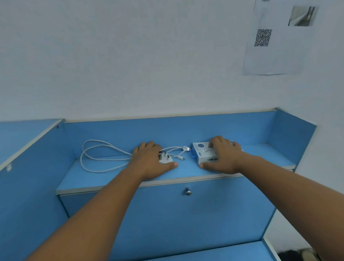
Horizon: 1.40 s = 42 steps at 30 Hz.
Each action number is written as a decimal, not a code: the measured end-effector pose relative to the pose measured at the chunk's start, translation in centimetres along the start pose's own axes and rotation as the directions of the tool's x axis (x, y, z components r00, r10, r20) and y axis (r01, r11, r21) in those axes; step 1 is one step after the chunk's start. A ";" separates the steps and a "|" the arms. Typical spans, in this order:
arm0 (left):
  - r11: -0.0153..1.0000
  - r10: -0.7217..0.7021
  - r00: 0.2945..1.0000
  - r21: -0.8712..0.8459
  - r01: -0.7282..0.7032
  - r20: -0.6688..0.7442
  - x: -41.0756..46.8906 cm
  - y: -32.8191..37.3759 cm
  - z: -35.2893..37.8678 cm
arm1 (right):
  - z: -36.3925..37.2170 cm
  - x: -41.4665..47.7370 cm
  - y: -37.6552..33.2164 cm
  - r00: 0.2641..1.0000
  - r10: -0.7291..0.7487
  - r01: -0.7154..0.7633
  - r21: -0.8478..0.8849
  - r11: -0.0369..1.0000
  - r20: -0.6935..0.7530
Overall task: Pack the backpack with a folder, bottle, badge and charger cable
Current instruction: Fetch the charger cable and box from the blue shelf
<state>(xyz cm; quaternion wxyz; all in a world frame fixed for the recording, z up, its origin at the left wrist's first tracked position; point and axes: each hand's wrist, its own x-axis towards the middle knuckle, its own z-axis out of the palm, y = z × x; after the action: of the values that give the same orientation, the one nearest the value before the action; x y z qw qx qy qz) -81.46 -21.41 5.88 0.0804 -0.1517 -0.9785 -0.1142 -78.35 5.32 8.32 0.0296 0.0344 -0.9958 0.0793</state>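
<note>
Pickup step: on the shelf [268,158], left hand [151,161] curls fingers [146,147] over the plug [166,158] of the charger cable [97,153] while right hand [223,157] seemingly pinches the badge [201,151] between fingers and thumb; next, firm grips, then lifting both clear.

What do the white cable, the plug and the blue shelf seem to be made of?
Cable: probably rubbery plastic sheath, matt white; it lies in soft loops. Plug: likely hard plastic, slightly glossy, with crisp moulded edges. Shelf: apparently laminated board, smooth matt blue, with a pale strip along its front edge.
</note>
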 end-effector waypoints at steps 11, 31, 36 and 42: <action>0.998 0.068 0.996 -0.012 -0.069 -0.053 0.3 -0.2 0.3 | -0.9 0.9 0.6 0.997 -0.073 0.073 -0.063 0.995 -0.003; -0.422 0.036 0.992 -0.898 0.124 0.120 -4.2 2.3 -14.1 | -9.4 -4.2 -4.1 0.974 -0.214 -0.109 0.982 -0.155 0.074; -0.518 -0.001 0.994 -0.851 0.093 0.110 -5.2 3.5 -13.8 | -8.8 -4.6 -4.3 0.977 -0.203 -0.100 0.979 -0.175 0.064; -0.486 -0.043 0.991 -0.869 0.092 0.129 -5.8 5.1 -12.5 | -8.2 -5.0 -3.3 0.975 -0.222 -0.053 0.987 -0.151 0.019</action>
<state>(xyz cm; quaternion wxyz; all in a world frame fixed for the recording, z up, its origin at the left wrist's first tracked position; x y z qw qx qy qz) -72.81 -21.37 17.80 -0.1113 -0.0823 -0.4090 -0.9020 -72.68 3.73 16.56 -0.0922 0.1169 -0.5832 0.7986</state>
